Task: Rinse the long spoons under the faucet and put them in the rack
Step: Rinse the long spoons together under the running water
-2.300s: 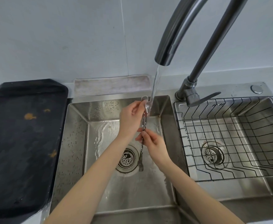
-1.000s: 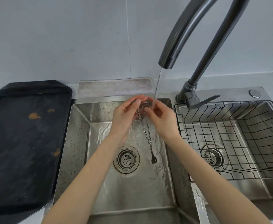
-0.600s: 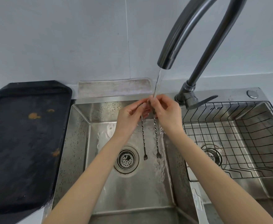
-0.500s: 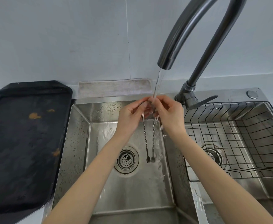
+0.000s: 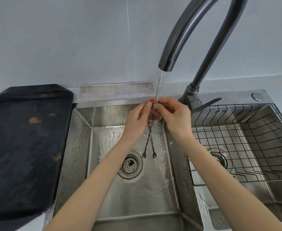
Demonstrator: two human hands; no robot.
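Spoon handles are now crossing as both hands (image 5: pixel 157 119) keep pinching the long spoons (image 5: pixel 149 142) under the faucet (image 5: pixel 166 64); the rack (image 5: pixel 247 140) is still waiting.

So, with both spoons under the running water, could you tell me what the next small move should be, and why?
Probably carry the long spoons right to the wire rack: both hands, left and right, already pinch the bowl ends in the stream, and nothing shows in the rack.

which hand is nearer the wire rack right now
Right. The right hand is beside the wire rack's left edge, over the basin divider; the left hand is farther left, over the left basin.
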